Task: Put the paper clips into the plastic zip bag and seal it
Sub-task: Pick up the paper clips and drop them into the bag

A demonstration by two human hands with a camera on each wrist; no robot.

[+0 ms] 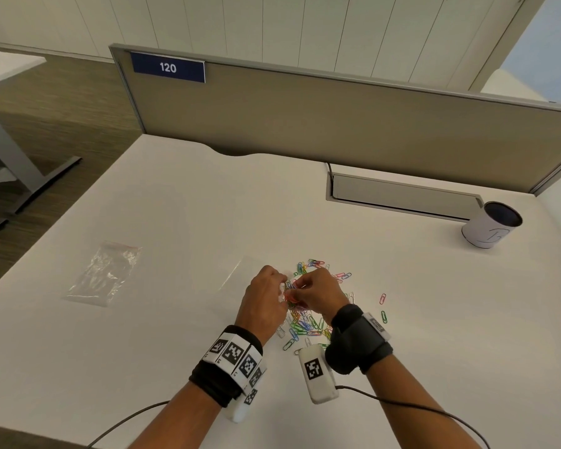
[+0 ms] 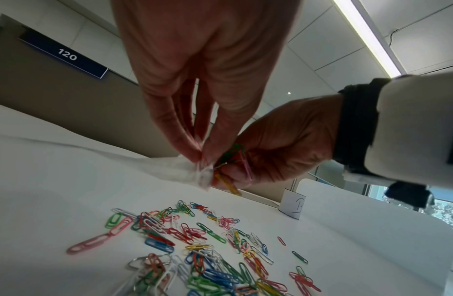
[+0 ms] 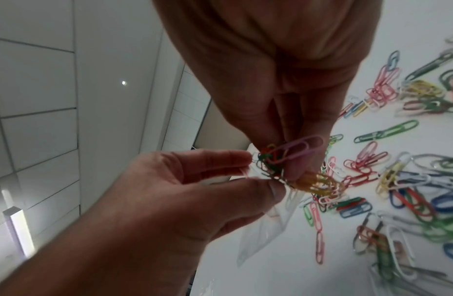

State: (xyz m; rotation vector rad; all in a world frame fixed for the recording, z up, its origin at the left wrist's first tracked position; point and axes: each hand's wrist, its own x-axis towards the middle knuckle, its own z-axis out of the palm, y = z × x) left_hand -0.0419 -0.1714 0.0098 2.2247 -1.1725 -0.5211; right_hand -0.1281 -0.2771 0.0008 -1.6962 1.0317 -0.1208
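A spare crumpled bag point(image 1: 104, 273) lies unused toward the desk's point(image 1: 175, 205) left edge. Near the front edge, the left hand point(image 1: 263, 298) pinches the zip bag point(image 2: 187, 172) mouth while the right hand point(image 1: 318, 294) clutches a bunch of paper clips point(image 3: 283, 160) right at it. Looks early on: most loose clips point(image 2: 207, 250) are scattered on the desk, sealing not started

Bright, even light (wrist views blurred)

Both hands point(image 1: 293, 294) together over scattered coloured paper clips point(image 1: 305, 325) on white desk point(image 1: 182, 222), clear bag point(image 1: 102, 273) well left
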